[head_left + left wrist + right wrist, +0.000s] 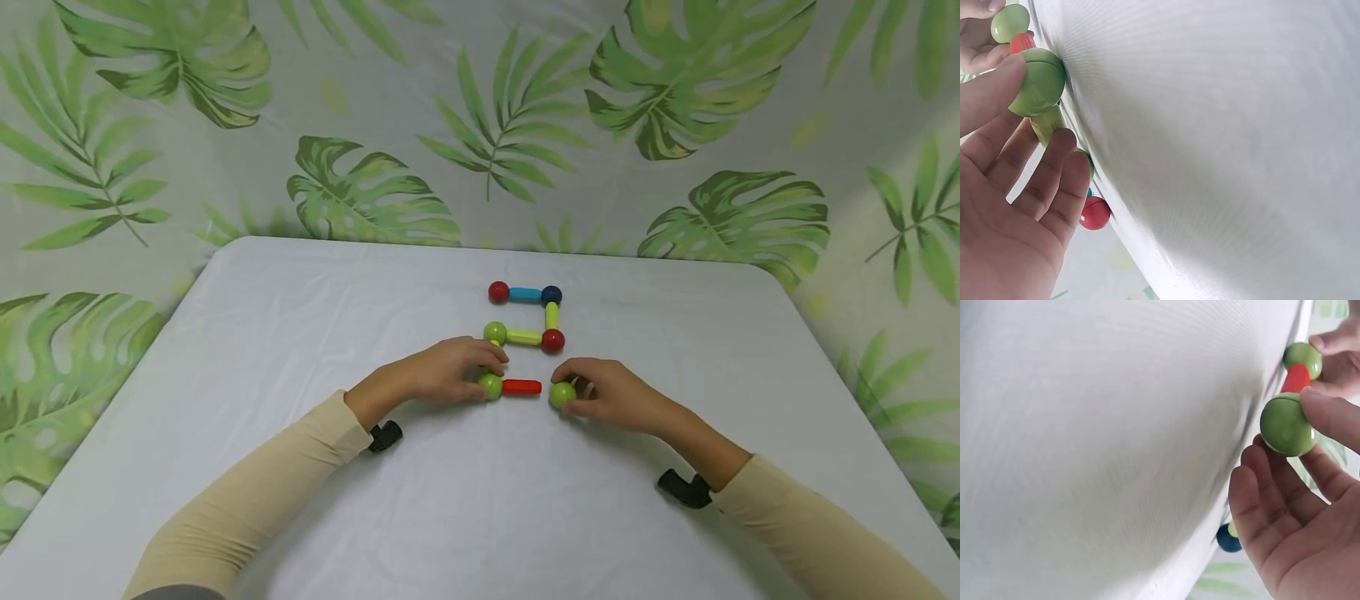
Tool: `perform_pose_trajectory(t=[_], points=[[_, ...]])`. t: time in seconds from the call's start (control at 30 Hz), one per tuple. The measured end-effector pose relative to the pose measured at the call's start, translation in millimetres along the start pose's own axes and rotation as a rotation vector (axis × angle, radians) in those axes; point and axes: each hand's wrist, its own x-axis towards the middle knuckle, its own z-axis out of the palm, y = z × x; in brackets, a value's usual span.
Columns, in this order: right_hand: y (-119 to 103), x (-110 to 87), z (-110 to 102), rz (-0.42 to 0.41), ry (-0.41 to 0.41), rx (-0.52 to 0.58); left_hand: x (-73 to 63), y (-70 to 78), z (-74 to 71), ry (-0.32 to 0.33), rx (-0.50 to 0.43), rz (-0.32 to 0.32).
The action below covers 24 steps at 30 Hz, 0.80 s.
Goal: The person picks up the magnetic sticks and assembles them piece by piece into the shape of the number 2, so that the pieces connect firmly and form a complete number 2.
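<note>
My left hand (450, 371) holds the near left green ball (491, 386), with the thumb on it in the left wrist view. Beside those fingers a yellow-green rod (1047, 124) runs from this ball toward another green ball (495, 332). A red rod (522, 387) sticks out to the right from the held ball. My right hand (618, 398) pinches a separate green ball (562, 395) between thumb and fingers. In the head view a small gap lies between that ball and the red rod's free end.
Farther back, the chain continues through a yellow-green rod (524, 337), a red ball (552, 341), an upright-running yellow-green rod (552, 316), a dark blue ball (551, 295), a blue rod (525, 294) and a red ball (498, 292). All lie on a white-covered table (360, 300) before a leaf-print cloth (525, 108).
</note>
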Motion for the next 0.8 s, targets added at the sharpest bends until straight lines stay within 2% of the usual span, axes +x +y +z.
perform_pose_trajectory(t=[0.8], points=[[-6,14.1,4,0.019,-0.013,-0.001,-0.8,-2.4,-0.4,0.001,-0.018,0.017]])
